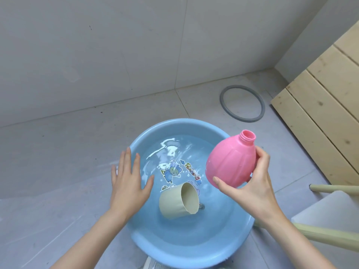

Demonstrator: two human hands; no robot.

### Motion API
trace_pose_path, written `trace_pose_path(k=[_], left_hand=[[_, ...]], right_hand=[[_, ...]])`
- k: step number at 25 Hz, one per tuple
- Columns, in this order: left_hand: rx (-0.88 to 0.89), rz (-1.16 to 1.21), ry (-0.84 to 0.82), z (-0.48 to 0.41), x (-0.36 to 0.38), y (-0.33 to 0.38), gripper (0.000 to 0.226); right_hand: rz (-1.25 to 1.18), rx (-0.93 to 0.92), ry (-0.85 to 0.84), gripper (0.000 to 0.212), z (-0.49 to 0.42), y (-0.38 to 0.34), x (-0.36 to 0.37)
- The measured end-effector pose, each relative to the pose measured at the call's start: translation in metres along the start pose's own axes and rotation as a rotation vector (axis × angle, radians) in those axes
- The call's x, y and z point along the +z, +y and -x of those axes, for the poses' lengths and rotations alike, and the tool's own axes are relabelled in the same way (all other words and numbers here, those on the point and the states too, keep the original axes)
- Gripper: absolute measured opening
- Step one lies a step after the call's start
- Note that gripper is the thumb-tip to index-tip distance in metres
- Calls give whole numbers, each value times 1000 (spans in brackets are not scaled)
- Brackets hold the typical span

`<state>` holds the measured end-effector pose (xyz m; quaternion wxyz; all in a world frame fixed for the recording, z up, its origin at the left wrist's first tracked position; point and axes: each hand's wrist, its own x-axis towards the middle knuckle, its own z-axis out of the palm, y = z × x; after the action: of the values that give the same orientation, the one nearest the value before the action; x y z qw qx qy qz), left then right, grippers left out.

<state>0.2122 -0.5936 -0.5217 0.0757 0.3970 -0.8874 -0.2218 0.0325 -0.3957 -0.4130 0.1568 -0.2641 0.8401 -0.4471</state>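
A blue plastic basin (174, 247) stands on the grey floor, filled with water, with cartoon stickers on its bottom. A beige cup (174, 202) lies on its side in the water, its mouth facing right. My right hand (254, 183) grips a pink round bottle (231, 162) above the basin's right rim; the bottle is uncapped and its neck points up and away. My left hand (128, 179) hovers flat with spread, straight fingers over the basin's left rim and holds nothing.
A grey rubber ring (261, 111) lies on the floor behind the basin. Pale wooden planks (320, 105) lean at the right. A white stool with beige legs (330, 216) stands at the lower right. Grey tiled walls rise behind.
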Motion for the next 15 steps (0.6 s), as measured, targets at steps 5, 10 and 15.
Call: trace_pose_path(k=[5,10,15], left_hand=[[165,392,-324,6,-60,69,83],[252,823,-474,14,-101,120,106],[199,1046,-371,5,-119,125,93]], right_hand=[[-10,-141,-53,100,5,-23,-9],[-40,-254,-175,96,9,-50,-7],[-15,-363,-238,88,1,-75,4]])
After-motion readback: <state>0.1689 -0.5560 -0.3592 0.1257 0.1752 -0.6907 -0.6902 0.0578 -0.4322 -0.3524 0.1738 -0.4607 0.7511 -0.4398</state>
